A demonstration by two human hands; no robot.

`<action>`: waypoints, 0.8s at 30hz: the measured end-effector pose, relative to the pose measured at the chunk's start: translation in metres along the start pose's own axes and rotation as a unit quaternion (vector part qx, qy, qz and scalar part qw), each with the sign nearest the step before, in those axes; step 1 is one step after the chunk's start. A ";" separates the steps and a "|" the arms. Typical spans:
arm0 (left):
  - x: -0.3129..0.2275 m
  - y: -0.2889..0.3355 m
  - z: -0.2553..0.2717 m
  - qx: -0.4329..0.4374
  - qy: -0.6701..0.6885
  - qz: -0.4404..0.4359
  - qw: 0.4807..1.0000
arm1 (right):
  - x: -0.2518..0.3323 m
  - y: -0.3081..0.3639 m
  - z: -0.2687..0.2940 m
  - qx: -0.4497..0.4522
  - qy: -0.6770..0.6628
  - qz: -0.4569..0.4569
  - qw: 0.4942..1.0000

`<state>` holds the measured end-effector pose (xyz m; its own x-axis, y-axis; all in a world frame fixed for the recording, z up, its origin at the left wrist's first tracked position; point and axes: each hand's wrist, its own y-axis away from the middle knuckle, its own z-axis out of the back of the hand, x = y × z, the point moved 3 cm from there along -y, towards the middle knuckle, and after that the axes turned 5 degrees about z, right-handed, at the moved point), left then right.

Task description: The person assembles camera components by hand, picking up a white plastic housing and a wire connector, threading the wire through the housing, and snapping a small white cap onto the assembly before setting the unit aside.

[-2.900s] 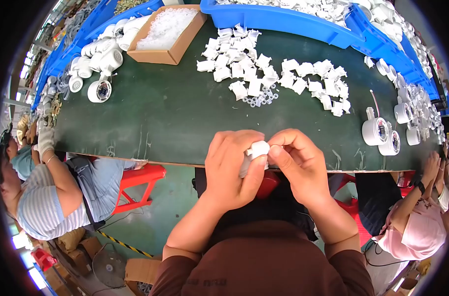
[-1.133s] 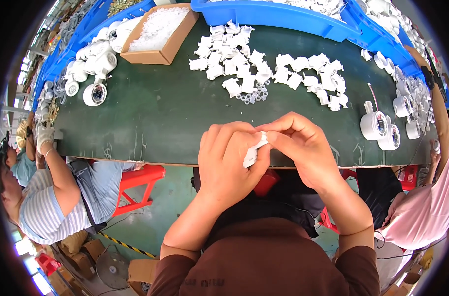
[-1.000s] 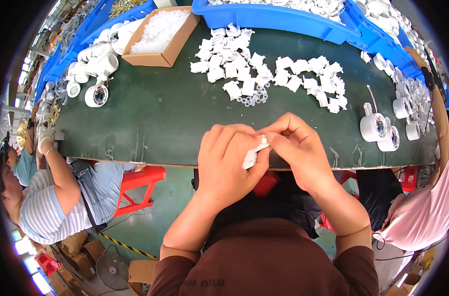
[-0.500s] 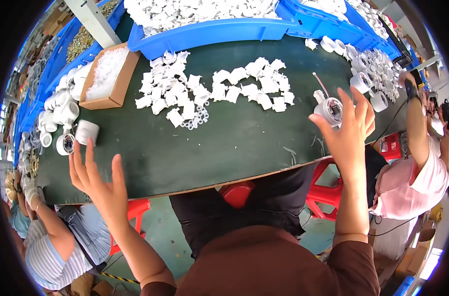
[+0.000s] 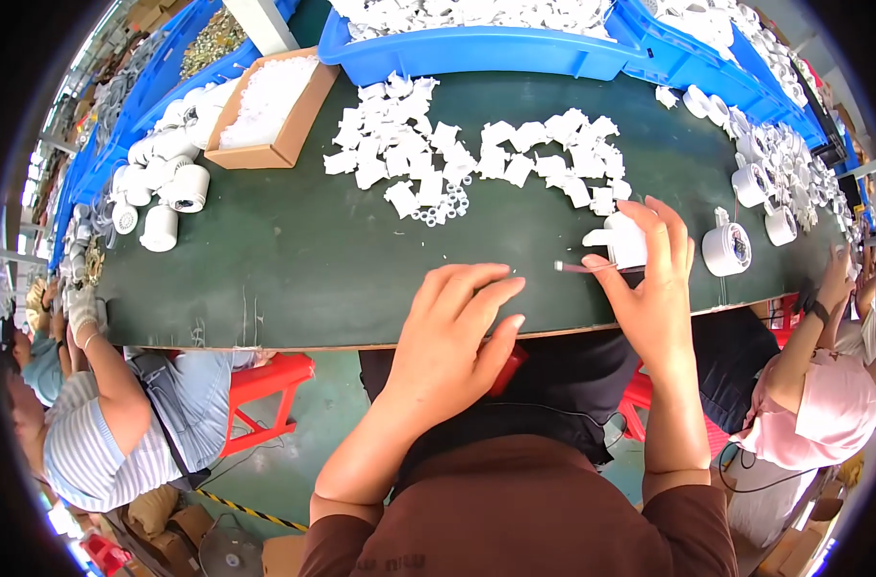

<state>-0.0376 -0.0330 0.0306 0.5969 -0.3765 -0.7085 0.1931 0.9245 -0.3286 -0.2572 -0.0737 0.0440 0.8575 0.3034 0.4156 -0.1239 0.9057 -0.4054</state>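
A white round plastic housing (image 5: 627, 240) with a thin wire lead (image 5: 577, 267) sticking out to the left is gripped between the thumb and fingers of my right hand (image 5: 654, 279). My left hand (image 5: 462, 327) hovers over the near table edge, fingers curved and apart, with nothing in it. To the right of my right hand, a second white housing (image 5: 726, 248) lies with its open face showing small dark parts. White plastic clips (image 5: 399, 135) spread over the middle of the table, beside a small cluster of clear rings (image 5: 443, 204).
A large blue bin (image 5: 476, 53) of white parts stands at the back. At left are a cardboard box (image 5: 282, 144) of translucent pieces and several white housings (image 5: 159, 231). More housings (image 5: 782, 226) crowd the right. Other people sit at both sides.
My left hand has swung right, away from the housings at the left, which now rest there. My right hand has taken up a housing with a wire lead. The view has shifted.
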 end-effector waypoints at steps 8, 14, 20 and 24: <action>-0.014 0.002 -0.016 0.016 0.120 0.006 0.993 | 0.034 0.022 -0.012 0.190 -0.560 -0.146 0.793; 0.000 -0.002 -0.005 -0.035 0.076 0.003 0.997 | 0.051 0.028 -0.031 0.275 -0.446 -0.018 0.851; -0.002 0.001 0.002 -0.064 0.046 0.029 0.996 | 0.061 0.005 -0.021 0.141 -0.621 -0.107 0.764; -0.003 0.000 0.007 -0.072 0.042 0.041 0.996 | 0.063 -0.002 -0.016 0.169 -0.618 -0.106 0.761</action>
<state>-0.0345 -0.0312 0.0371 0.5373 -0.3088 -0.7848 0.0291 0.9368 -0.3487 -0.1946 -0.0615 0.0577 -0.2220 -0.0012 0.9751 -0.3481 0.9342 -0.0781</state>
